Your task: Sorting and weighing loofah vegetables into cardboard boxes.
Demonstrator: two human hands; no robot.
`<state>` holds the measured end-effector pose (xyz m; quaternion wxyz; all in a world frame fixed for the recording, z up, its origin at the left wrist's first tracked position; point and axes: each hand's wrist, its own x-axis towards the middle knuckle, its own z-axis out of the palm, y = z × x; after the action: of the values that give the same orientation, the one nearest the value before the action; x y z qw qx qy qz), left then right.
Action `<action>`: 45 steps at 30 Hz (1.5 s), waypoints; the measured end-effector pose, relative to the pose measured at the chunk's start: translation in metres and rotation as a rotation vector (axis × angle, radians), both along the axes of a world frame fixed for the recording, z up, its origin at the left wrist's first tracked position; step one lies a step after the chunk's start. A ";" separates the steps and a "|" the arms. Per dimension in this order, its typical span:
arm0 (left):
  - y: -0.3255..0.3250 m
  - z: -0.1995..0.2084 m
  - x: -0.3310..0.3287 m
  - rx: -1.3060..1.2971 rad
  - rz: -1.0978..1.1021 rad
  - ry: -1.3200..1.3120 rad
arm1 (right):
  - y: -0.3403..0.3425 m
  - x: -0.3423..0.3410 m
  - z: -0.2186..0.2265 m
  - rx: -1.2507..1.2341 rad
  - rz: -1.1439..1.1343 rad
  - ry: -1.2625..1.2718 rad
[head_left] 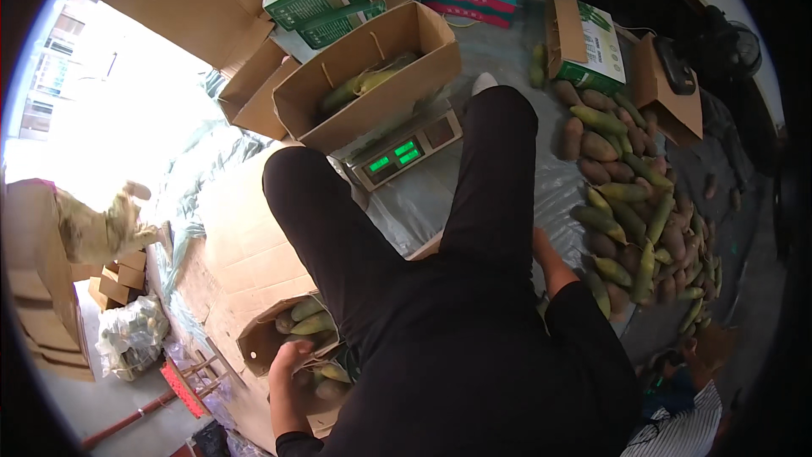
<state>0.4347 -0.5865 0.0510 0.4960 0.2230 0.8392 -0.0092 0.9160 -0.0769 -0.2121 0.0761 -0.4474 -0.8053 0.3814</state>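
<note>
Hands: left (290,361) at carton (269,335) rim, right (541,245) beside produce pile (643,220).

The person's right hand is hidden behind the black-trousered leg (495,195), only its forearm (554,267) showing beside the mango pile (639,211); the left hand (288,368) covers part of the small carton (262,343) left of that leg, its fingers too blurred to tell their grip.
</note>
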 end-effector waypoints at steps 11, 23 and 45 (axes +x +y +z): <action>0.154 0.046 -0.089 0.663 0.330 0.200 | 0.014 0.033 -0.014 0.216 0.153 -0.452; 0.313 0.113 -0.142 0.781 0.529 0.135 | 0.092 -0.005 -0.011 0.289 -0.133 -0.421; 0.439 0.053 -0.202 0.547 0.199 0.147 | 0.288 -0.379 0.335 0.039 -0.008 0.000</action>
<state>0.2325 -0.1479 0.1044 0.3539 0.2638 0.8619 0.2496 0.5373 0.2112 0.1232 0.0862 -0.4489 -0.8110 0.3651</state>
